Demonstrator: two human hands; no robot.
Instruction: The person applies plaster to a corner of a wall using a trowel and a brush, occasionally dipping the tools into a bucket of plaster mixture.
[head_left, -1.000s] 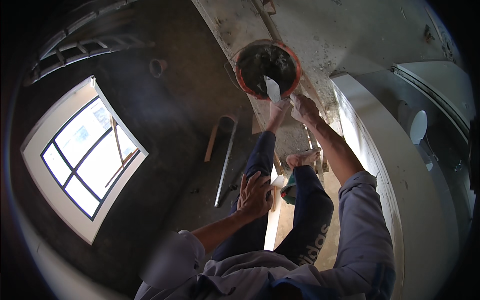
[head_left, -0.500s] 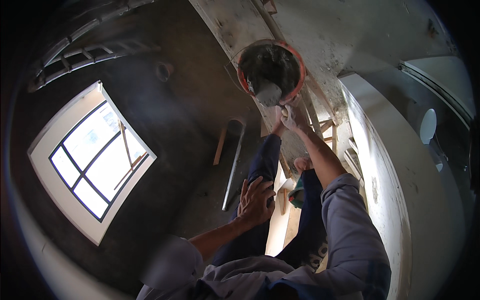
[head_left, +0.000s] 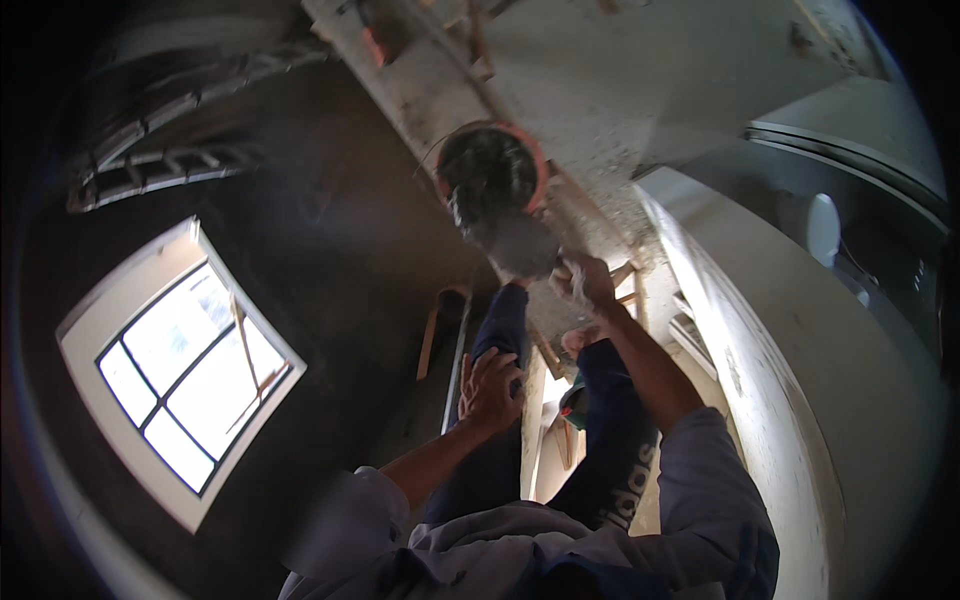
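My right hand (head_left: 587, 285) is closed round the handle of a trowel (head_left: 527, 250), whose grey blade carries wet mortar (head_left: 470, 212) along its far side. The blade is just on the near side of an orange-rimmed bucket (head_left: 541, 172). More dark, wet mortar (head_left: 505, 165) lies inside the bucket, which stands on a plank (head_left: 420, 95). My left hand (head_left: 490, 388) rests on my dark trouser leg, fingers spread, holding nothing. Motion blurs the trowel and mortar somewhat.
A ladder (head_left: 160, 170) shows at the far left, above a bright window (head_left: 190, 365). Wooden supports (head_left: 625, 280) stand beside the plank. At right is a pale, curved-looking panel (head_left: 740, 330). A reddish object (head_left: 375, 45) sits farther along the plank.
My right hand has drawn the trowel out of the bucket toward me, with mortar on it. My left hand stays on my leg. The whole view has shifted.
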